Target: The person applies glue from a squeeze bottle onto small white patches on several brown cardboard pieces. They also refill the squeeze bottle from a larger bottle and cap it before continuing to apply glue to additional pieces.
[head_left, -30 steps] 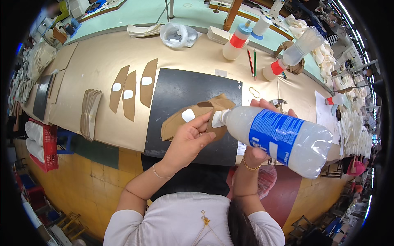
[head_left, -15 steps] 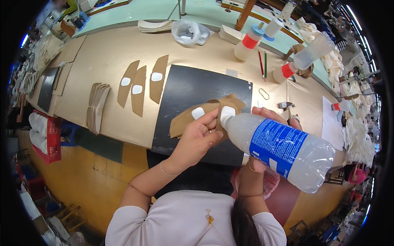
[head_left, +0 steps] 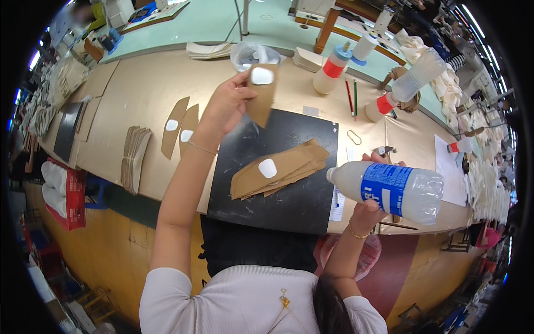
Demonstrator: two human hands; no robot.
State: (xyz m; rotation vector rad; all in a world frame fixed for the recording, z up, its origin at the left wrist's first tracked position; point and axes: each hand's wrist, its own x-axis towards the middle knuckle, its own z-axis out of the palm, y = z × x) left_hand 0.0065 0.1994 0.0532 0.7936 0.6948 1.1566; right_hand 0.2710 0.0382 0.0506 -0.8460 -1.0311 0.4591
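Note:
My left hand (head_left: 227, 107) pinches a brown cut panel (head_left: 260, 106) with a white patch on its upper end, held up over the far left corner of the black board (head_left: 289, 217). My right hand (head_left: 365, 216) is wrapped round a clear plastic bottle (head_left: 425, 192) with a blue label and whitish contents. The bottle lies nearly level, its mouth toward the left, beyond the board's right edge. On the board rests a stack of brown panels (head_left: 281, 170), the top one bearing a white patch (head_left: 267, 168). Two more patched panels (head_left: 173, 133) lie left of the board, partly behind my left arm.
A banded bundle of brown panels (head_left: 134, 158) lies at the left. Farther back are a plastic bag (head_left: 253, 54), bottles with red bands (head_left: 332, 71) and two pencils (head_left: 352, 100). A small hammer-like tool (head_left: 385, 150) lies beyond my right hand. A red crate (head_left: 72, 192) stands off the left edge.
My left hand has carried the patched panel away from the bottle mouth, up and to the left. The bottle has tilted closer to level and shifted slightly right, off the stack.

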